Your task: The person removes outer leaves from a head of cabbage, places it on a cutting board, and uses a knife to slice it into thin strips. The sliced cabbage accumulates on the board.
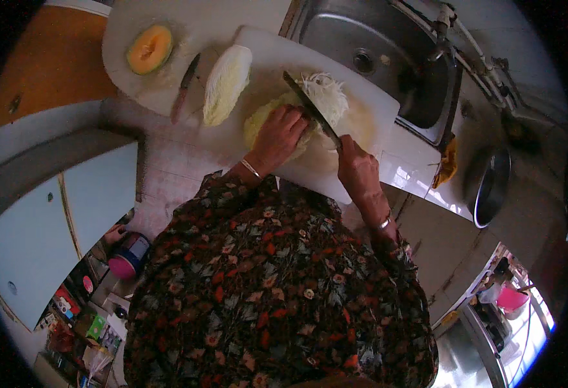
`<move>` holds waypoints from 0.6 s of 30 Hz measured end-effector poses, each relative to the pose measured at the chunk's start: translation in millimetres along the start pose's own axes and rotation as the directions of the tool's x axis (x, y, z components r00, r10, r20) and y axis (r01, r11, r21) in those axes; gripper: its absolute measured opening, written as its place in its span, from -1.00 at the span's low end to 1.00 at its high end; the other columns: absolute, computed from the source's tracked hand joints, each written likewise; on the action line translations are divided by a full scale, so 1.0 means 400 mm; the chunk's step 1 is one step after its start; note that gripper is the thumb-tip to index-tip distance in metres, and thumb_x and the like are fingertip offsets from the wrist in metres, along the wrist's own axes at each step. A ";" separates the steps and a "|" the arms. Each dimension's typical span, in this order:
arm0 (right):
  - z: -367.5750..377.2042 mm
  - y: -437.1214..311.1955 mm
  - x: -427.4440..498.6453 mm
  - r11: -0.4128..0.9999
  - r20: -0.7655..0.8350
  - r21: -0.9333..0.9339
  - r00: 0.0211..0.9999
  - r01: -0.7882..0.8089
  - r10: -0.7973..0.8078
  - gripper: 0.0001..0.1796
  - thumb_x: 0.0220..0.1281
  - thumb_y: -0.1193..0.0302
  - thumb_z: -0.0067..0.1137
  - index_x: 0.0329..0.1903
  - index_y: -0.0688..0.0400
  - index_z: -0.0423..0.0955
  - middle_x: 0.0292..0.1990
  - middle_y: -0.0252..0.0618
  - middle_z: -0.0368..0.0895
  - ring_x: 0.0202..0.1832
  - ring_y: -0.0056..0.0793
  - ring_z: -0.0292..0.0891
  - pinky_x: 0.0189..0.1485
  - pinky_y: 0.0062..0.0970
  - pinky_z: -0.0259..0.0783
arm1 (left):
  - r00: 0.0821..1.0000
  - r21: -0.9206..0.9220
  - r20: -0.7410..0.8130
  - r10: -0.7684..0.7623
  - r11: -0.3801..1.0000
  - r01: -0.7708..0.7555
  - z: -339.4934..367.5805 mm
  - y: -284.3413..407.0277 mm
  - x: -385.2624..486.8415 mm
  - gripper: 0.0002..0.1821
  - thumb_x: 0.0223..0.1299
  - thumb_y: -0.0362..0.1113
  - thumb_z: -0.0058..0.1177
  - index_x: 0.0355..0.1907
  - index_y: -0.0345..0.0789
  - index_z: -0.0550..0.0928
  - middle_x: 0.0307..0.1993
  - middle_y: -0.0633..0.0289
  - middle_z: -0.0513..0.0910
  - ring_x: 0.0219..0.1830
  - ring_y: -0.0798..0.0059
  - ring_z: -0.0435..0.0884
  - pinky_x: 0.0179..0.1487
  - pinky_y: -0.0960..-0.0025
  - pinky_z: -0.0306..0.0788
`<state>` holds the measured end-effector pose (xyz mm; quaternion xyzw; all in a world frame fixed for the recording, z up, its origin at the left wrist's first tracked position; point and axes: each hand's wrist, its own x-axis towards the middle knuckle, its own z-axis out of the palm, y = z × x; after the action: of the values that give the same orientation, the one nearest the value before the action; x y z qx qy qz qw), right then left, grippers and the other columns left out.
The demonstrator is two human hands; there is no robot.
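My right hand (359, 165) grips the handle of a kitchen knife (311, 107), its blade pointing up and left across the white cutting board (381, 99). My left hand (281, 133) presses on a piece of napa cabbage (260, 121), fingers curled beside the blade. Its fingertips are partly hidden near the knife. Right of the blade lies a pile of shredded cabbage (327, 97). Another pale napa cabbage piece (228, 82) rests on the board's left part. Farther left, a second knife (187, 85) lies on the counter, next to a cut orange-fleshed melon half (150, 49).
A stainless steel sink (352, 36) with a faucet (444, 24) adjoins the board's far side. An orange-yellow cloth (448, 164) hangs at the counter edge, near a tilted metal basin (492, 189). Light blue cabinet doors (102, 194) stand at left.
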<state>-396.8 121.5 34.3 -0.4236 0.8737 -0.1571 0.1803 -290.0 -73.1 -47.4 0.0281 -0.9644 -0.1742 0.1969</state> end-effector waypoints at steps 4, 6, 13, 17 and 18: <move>-0.067 -0.045 -0.059 0.997 0.100 -0.065 0.993 -0.048 0.055 -0.76 0.22 0.58 -0.01 -0.05 0.14 0.34 -0.19 0.00 0.61 -0.31 0.13 0.65 -0.31 0.02 0.55 | 0.999 0.072 -0.020 0.047 0.996 -0.046 0.017 -0.015 -0.013 -0.69 0.11 -0.35 0.05 -0.05 -0.29 0.62 -0.02 0.16 0.51 0.06 0.15 0.45 0.17 0.16 0.43; -0.064 -0.049 -0.061 0.994 0.120 -0.090 0.990 -0.068 0.079 -0.74 0.20 0.60 -0.01 -0.05 0.14 0.33 -0.20 -0.01 0.60 -0.31 0.12 0.65 -0.31 0.02 0.55 | 0.999 0.058 0.012 0.037 0.998 -0.037 0.014 -0.014 -0.016 -0.70 0.12 -0.35 0.06 -0.06 -0.30 0.62 -0.03 0.16 0.52 0.07 0.15 0.45 0.17 0.16 0.43; 0.067 0.000 0.015 1.000 -0.018 -0.030 1.000 0.003 -0.004 -0.74 0.19 0.59 0.01 -0.06 0.14 0.32 -0.20 -0.03 0.60 -0.34 0.12 0.63 -0.35 -0.01 0.54 | 1.000 -0.004 -0.022 0.001 1.000 -0.001 -0.012 0.008 -0.006 -0.69 0.12 -0.36 0.08 -0.05 -0.32 0.63 -0.03 0.15 0.53 0.06 0.12 0.47 0.18 0.15 0.43; 0.013 0.004 0.012 1.000 -0.025 0.006 1.000 0.012 -0.011 -0.84 0.30 0.55 0.00 -0.09 0.14 0.32 -0.29 0.00 0.61 -0.35 0.15 0.61 -0.37 0.00 0.50 | 0.999 -0.068 -0.013 -0.039 0.997 0.038 -0.008 0.004 -0.002 -0.70 0.11 -0.38 0.09 -0.06 -0.33 0.63 -0.01 0.15 0.54 0.07 0.11 0.48 0.18 0.17 0.44; -0.014 -0.012 0.002 0.999 -0.026 0.030 1.000 0.011 -0.010 -0.88 0.35 0.54 0.00 -0.11 0.14 0.32 -0.33 0.02 0.62 -0.36 0.16 0.59 -0.38 0.01 0.48 | 0.999 -0.062 0.006 -0.042 0.997 0.042 -0.020 0.006 -0.002 -0.70 0.10 -0.38 0.09 -0.06 -0.33 0.63 0.00 0.15 0.55 0.08 0.11 0.49 0.19 0.17 0.44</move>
<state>-396.6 118.7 41.1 -0.4232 0.8714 -0.1766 0.1746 -286.0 -73.5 -39.9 0.0418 -0.9582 -0.2080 0.1920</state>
